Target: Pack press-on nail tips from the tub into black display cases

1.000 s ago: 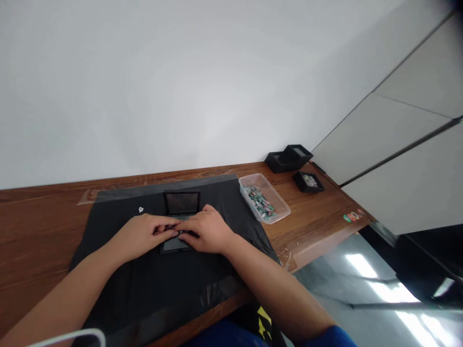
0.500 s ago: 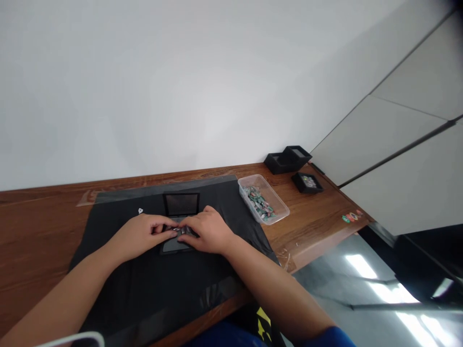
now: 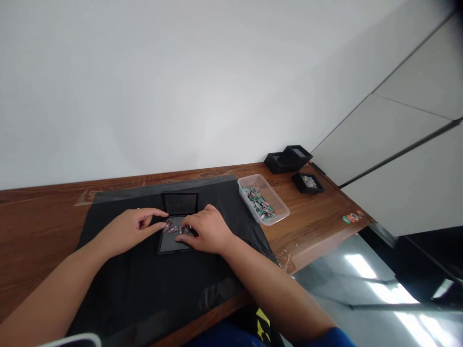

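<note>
A small black case (image 3: pixel 180 203) lies with its lid up on a black mat, its grey lining (image 3: pixel 169 246) showing. Across the lining runs a row of shiny pinkish-purple pieces (image 3: pixel 173 228); whether they are joined I cannot tell. My left hand (image 3: pixel 125 232) is at the case's left side, thumb and forefinger apart near the left end of the row. Over the right side is my right hand (image 3: pixel 208 231), its fingers bent and its thumb and forefinger around the right end, which they partly hide.
A clear plastic tub (image 3: pixel 280 212) of greenish and colourful small items stands right of the black mat (image 3: pixel 144 294). Behind it are black boxes (image 3: pixel 280 164) and a black box with shiny pieces (image 3: pixel 307 184). Several colourful rings (image 3: pixel 352 218) lie near the table's right edge.
My left hand has drawn back left and its thumb and forefinger have spread, baring more of the shiny row. The case has shifted slightly left; my right hand has barely moved.
</note>
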A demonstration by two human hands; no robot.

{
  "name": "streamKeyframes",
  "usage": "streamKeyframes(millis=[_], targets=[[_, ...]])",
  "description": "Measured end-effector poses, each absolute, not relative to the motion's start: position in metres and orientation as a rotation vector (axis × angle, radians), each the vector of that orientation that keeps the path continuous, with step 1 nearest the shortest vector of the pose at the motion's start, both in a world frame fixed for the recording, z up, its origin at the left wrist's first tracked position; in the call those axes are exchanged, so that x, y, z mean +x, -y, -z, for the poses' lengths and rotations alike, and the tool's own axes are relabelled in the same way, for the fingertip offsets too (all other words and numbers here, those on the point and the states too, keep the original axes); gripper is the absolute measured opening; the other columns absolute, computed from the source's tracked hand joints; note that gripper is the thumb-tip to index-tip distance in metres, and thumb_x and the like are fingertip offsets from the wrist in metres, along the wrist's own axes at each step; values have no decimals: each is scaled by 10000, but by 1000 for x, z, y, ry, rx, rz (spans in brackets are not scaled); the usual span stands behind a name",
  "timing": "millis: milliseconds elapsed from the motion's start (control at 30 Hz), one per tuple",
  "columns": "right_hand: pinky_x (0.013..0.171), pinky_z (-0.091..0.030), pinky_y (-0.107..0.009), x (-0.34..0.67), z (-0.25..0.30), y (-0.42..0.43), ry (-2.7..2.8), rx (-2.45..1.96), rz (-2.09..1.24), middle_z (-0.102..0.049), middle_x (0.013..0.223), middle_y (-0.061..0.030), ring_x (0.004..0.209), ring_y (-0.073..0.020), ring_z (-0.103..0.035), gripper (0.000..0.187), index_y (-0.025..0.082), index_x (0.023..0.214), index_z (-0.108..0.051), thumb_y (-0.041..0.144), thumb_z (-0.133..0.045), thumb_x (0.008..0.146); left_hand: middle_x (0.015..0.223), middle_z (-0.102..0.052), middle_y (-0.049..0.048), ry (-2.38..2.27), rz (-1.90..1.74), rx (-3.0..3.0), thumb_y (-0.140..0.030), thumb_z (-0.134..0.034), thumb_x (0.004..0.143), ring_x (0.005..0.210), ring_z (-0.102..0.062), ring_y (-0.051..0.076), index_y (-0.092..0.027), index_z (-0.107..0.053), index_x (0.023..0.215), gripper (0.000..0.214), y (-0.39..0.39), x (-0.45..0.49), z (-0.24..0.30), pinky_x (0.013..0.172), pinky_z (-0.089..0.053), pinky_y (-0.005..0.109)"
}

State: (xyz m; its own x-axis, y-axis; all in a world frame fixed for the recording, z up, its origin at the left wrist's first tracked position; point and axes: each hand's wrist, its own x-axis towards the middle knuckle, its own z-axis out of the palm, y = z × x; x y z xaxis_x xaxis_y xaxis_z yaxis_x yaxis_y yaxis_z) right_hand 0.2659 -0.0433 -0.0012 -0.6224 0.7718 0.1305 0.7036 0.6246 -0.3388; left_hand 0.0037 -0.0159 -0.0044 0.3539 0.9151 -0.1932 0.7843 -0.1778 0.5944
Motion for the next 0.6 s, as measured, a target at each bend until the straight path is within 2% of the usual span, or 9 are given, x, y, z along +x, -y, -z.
streamKeyframes(millis=[200, 400, 600], targets=[[777, -265, -347, 261, 4, 41, 2583, -1185, -311, -789, 904, -39, 830, -188, -695, 497, 215, 1015, -705, 673, -517, 971, 593, -372, -56, -1443, -211, 2016, -785, -573, 803, 546, -417, 150, -249, -757, 1185, 683, 14, 4, 4, 548, -281, 271], [760, -251, -352, 256, 3, 41, 2591, -1185, -254, -791, 904, -40, 826, -184, -693, 504, 209, 994, -708, 653, -472, 1001, 617, -449, -40, -1426, -151, 2036, -796, -552, 813, 566, -462, 159, -269, -752, 1215, 693, 16, 7, 1, 562, -290, 281], [748, -252, -356, 254, 2, 42, 2593, -1210, -206, -793, 927, -37, 840, -186, -686, 418, 225, 1091, -714, 599, -565, 981, 642, -523, -39, -1373, -93, 2059, -774, -595, 792, 570, -489, 151, -291, -719, 1285, 702, 19, 11, -3, 565, -310, 269]])
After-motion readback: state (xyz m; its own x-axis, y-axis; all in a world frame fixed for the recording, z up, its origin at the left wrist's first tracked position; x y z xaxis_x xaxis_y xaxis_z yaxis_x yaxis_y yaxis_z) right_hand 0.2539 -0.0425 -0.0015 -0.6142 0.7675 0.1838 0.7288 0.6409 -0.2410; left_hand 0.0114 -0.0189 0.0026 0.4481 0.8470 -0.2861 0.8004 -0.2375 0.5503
